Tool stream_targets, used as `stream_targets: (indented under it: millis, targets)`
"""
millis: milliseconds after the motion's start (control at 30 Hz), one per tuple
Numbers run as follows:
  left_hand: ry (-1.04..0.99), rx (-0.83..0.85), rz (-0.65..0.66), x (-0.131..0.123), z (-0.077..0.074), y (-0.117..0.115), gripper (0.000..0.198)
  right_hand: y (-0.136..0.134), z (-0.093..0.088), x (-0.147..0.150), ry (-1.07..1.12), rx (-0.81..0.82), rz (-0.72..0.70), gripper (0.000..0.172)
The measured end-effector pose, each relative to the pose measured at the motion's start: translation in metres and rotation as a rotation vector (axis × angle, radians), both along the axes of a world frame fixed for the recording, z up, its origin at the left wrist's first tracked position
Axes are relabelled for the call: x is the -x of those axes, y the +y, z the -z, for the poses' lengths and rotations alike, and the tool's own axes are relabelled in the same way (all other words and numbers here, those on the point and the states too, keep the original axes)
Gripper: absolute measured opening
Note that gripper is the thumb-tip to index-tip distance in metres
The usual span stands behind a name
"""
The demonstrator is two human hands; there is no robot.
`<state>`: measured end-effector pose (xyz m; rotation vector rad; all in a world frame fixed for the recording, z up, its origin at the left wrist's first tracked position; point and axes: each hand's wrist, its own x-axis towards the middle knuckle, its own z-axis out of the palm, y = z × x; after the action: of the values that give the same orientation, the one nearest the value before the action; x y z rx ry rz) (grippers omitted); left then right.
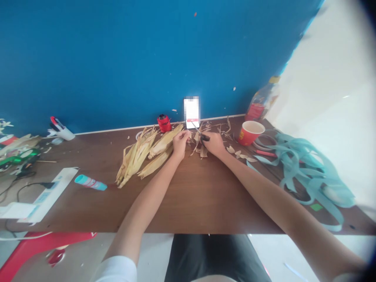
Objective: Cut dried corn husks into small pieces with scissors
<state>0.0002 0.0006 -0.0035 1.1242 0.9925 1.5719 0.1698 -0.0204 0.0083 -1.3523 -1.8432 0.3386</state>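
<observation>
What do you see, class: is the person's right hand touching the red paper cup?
Apart. The head view shows a strip of bare brown table between the right hand and the red paper cup.

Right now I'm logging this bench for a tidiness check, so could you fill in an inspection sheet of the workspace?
Surface: brown wooden table, with husk scraps scattered near the hands.
Job's things: pile of pale yellow dried corn husks left of the hands; small dry husk piece; black-handled scissors.
Clutter: red paper cup, tangled light blue strips, teal plastic tube, white cup of pens, small red round object.
Grips: left hand pinches the husk piece; right hand is closed on the scissors.
Cables: black cable beside a white power strip at the left.
Surroundings: blue wall behind; plastic bottle with red label in the corner.
</observation>
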Motion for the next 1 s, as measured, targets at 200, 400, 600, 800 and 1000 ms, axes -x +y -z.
stream_targets:
  millis: [200,400,600,800,1000]
  targets:
    - [0.077,0.002,0.052,-0.002,-0.001,-0.003,0.024,0.003,0.002,0.001,0.42,0.053,-0.133,0.037]
    - [0.138,0.022,0.12,-0.005,-0.001,-0.005,0.024,0.009,0.007,0.003,0.513,0.094,-0.237,0.043]
    - [0.168,0.024,0.159,-0.006,-0.005,-0.006,0.018,0.01,0.008,0.002,0.644,0.164,-0.294,0.04]
    - [0.208,0.021,0.181,-0.007,-0.005,-0.008,0.021,0.008,0.003,0.002,0.721,0.218,-0.288,0.039]
    - [0.246,-0.026,0.206,-0.005,-0.004,-0.008,0.022,0.008,0.001,0.002,0.793,0.293,-0.253,0.044]
